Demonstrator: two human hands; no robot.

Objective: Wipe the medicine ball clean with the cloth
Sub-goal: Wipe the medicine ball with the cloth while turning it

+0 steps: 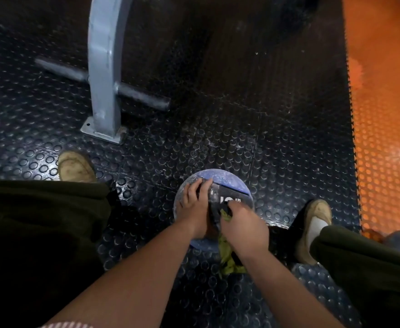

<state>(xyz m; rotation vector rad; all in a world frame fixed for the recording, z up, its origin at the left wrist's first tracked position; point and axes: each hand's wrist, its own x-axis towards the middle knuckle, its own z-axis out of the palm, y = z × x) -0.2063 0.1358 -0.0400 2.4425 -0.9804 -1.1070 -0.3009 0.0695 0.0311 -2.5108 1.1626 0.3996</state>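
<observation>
Hands (195, 204) (242, 224) on scuffed round ball (225, 183), crumpled green cloth (227, 252).

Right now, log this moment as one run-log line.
step: wiping | left hand: rests on medicine ball | right hand: grips cloth against ball | ball: on studded floor

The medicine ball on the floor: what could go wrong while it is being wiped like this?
The medicine ball rests loose on the floor, steadied by the left hand; a hard wipe might roll it. The cloth in the right hand trails toward the floor and could pick up dirt.
</observation>
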